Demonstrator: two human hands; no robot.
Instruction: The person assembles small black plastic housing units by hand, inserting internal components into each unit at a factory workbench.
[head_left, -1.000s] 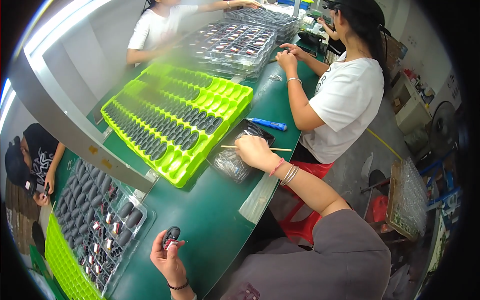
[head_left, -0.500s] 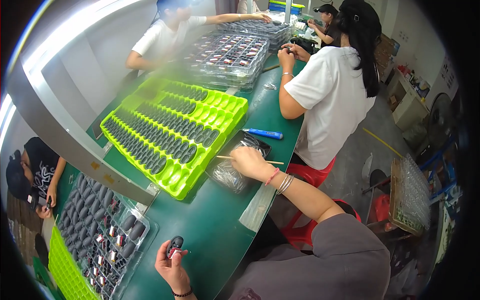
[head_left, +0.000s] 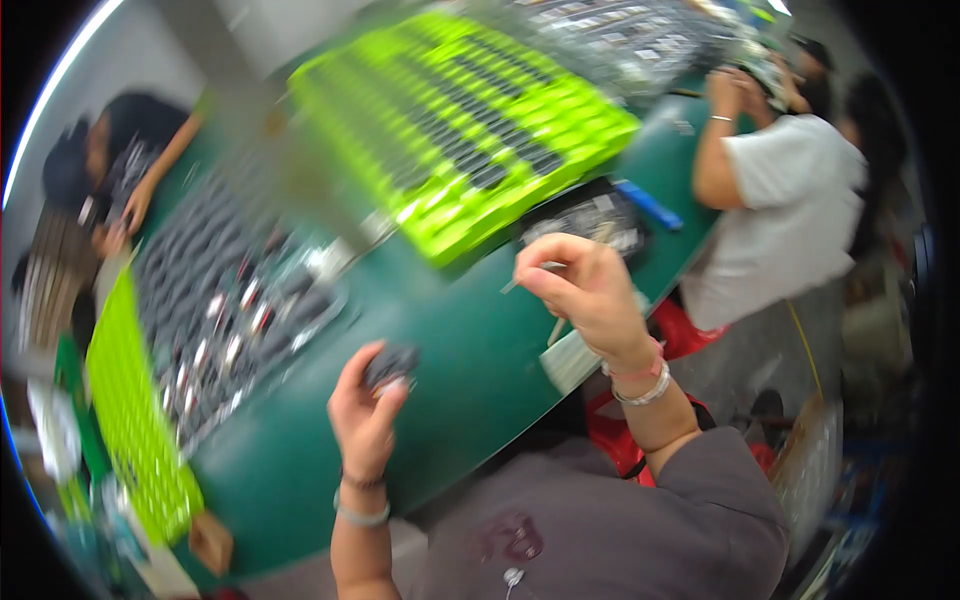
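The green tabletop stretches under me, a lime tray of dark parts lying beyond. My right hand pinches a thin stick above it. My left hand grips a small dark part, raised near its front edge.

Bright, even overhead light; a white strip lamp arcing up left of the left hand. Heavy motion blur beyond both hands, worst on the green tray above the right hand. Fisheye bending and black vignette at the rim. Soft shadows only.
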